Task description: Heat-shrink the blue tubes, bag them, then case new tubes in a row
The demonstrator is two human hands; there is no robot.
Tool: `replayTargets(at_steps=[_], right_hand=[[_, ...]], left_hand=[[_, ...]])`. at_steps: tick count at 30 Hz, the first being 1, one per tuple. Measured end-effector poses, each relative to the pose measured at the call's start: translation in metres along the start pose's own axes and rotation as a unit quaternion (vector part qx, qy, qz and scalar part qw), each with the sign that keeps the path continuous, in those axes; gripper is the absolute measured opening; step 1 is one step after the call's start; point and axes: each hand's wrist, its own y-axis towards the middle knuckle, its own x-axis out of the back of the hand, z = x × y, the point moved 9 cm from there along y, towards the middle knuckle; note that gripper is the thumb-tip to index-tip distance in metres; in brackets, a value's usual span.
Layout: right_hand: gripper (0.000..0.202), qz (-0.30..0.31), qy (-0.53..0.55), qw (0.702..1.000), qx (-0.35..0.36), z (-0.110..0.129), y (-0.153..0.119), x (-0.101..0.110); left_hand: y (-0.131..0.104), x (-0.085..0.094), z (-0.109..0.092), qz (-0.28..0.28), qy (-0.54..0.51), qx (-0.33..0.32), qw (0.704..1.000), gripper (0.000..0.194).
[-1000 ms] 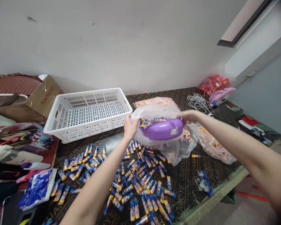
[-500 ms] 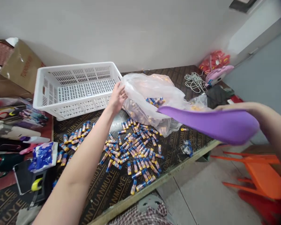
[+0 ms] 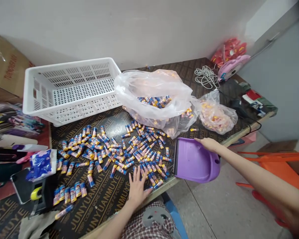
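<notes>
Many small blue and yellow tubes (image 3: pixel 124 152) lie scattered over the dark patterned table (image 3: pixel 107 196). My left hand (image 3: pixel 137 189), fingers spread, is at the near edge of the pile, touching or just above the nearest tubes. My right hand (image 3: pixel 208 145) grips the far rim of a purple dustpan (image 3: pixel 194 164), whose straight lip rests at the table edge, right of the tubes; its back part extends beyond the edge. Behind the pile, an open clear plastic bag (image 3: pixel 154 113) holds more tubes.
A white perforated basket (image 3: pixel 74 89) stands at the back left. Right of the large bag are a smaller bag (image 3: pixel 216 116), a coiled cord (image 3: pixel 206 77) and a pink fan (image 3: pixel 233 68). Pouches and a tape dispenser (image 3: pixel 41 196) lie left. An orange chair (image 3: pixel 281 169) stands on the floor.
My left hand has left the bag's rim and come down to the near side of the tubes. The dustpan has moved down and left from above the bag to the table edge.
</notes>
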Motion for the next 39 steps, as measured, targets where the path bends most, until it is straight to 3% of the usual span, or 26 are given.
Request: replayTargets(at_steps=[3, 6, 10, 13, 18, 24, 28, 34, 36, 39], right_hand=[[0.045, 0.073, -0.03, 0.994, 0.077, 0.027, 0.006, -0.04], [0.054, 0.104, -0.065, 0.985, 0.125, 0.053, -0.004, -0.072], [0.057, 0.119, -0.103, 0.976, 0.152, 0.079, -0.029, -0.107], [0.058, 0.114, -0.122, 0.974, 0.151, 0.092, -0.046, -0.123], [0.06, 0.113, -0.128, 0.974, 0.145, 0.116, -0.059, -0.141], [0.06, 0.115, -0.078, 0.984, 0.115, 0.166, -0.077, -0.157], [0.059, 0.112, -0.035, 0.99, 0.076, 0.197, -0.095, -0.166], [0.061, 0.153, 0.053, 0.987, 0.02, 0.221, -0.137, -0.203], [0.055, 0.132, 0.077, 0.988, 0.04, 0.229, -0.136, -0.197], [0.053, 0.016, 0.081, 0.991, 0.109, 0.253, -0.092, -0.15]], left_hand=[[-0.006, -0.026, -0.001, 0.024, 0.04, 0.02, 0.999, 0.094], [-0.007, -0.038, 0.021, 0.007, 0.044, 0.049, 0.998, 0.085], [-0.005, -0.033, 0.051, -0.034, -0.011, 0.069, 0.997, 0.065], [0.0, -0.021, 0.064, -0.028, -0.061, 0.064, 0.996, 0.062], [0.016, 0.003, 0.079, -0.006, -0.12, 0.058, 0.991, 0.062], [0.04, 0.02, 0.093, -0.032, -0.127, 0.096, 0.987, 0.053], [0.049, 0.03, 0.093, -0.038, -0.075, 0.108, 0.991, 0.05], [0.048, 0.047, 0.084, -0.055, -0.026, 0.096, 0.993, 0.044], [0.043, 0.05, 0.078, -0.051, -0.028, 0.089, 0.994, 0.043], [0.042, 0.074, 0.082, -0.092, -0.022, 0.102, 0.99, 0.04]])
